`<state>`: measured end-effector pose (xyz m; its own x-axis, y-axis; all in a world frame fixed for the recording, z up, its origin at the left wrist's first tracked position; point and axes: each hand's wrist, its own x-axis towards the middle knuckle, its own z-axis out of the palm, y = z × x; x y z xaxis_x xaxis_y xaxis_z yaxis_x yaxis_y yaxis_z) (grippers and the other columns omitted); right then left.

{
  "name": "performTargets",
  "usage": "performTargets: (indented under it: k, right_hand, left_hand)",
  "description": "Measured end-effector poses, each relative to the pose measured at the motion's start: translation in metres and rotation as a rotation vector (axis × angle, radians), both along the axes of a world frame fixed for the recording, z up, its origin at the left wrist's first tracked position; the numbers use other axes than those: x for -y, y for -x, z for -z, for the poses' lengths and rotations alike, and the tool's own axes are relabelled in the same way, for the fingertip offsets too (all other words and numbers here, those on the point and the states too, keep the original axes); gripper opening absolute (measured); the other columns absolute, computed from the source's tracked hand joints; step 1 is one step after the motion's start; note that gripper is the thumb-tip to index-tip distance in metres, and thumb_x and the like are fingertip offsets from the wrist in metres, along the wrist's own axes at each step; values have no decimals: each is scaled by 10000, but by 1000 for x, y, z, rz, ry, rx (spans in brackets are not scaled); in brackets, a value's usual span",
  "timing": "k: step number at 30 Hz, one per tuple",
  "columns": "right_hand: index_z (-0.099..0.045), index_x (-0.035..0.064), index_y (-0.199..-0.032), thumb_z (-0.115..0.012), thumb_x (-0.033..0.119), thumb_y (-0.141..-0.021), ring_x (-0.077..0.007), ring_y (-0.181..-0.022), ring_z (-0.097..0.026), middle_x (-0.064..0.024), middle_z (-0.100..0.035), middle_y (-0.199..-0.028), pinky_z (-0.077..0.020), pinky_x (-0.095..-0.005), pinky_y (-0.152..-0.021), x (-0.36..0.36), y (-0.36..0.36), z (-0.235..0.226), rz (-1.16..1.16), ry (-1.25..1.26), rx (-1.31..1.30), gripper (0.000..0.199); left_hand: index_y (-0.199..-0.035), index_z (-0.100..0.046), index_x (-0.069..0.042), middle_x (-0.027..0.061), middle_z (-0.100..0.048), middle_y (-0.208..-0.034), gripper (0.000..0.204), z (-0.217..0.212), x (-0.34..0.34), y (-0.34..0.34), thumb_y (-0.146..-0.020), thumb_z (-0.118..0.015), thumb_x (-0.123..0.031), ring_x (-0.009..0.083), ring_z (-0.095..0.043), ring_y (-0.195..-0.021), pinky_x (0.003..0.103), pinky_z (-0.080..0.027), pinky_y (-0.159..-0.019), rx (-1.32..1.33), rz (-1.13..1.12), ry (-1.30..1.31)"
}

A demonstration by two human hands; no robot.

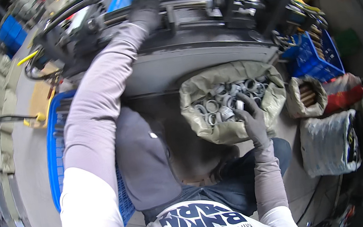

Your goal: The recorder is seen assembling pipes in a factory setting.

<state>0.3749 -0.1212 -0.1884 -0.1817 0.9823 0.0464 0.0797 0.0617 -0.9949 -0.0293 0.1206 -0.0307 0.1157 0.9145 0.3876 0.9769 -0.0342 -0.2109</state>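
Head view:
1. Left hand (146, 14), gloved, at machine bar (187, 4); finger closure cannot be told.
2. Rings (227, 112), heaped inside sack (221, 133): probably light, stiff; best pinched edge-on.
3. Right hand (253, 119), fingers curved among rings; hold indeterminable.

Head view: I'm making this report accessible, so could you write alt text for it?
A gloved right hand reaches in among loose grey rings in an open greenish sack, while the gloved left hand is at a dark machine ahead. A blue crate stands at the left.
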Motion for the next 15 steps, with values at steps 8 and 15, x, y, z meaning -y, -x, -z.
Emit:
performTargets:
  k: [8, 15]
  right_hand:
    - [-670, -9, -1387, -493, 172, -1078, -167, -1089, -650, -100, -687, -1281, -540, -305, -925, 9, 1, -17, -32, -299, 376, 399]
    - [-602, -29, -1384, -464, 323, -1124, -240, -1110, -678, -143, -701, -1227, -589, -378, -933, 5, -4, 6, -61, -127, 52, 459]
  left_hand:
    - [-1368, -625, -89, 189, -654, -1352, 466, 84, 270, 78, -915, -671, -186, 395, -615, -1273, 523, -484, -1082, 192, 246, -77]
    - [-1360, -643, -65, 167, -665, -1360, 487, 171, 521, 273, -879, -659, -144, 383, -603, -1289, 503, -469, -1118, 206, -320, 229]
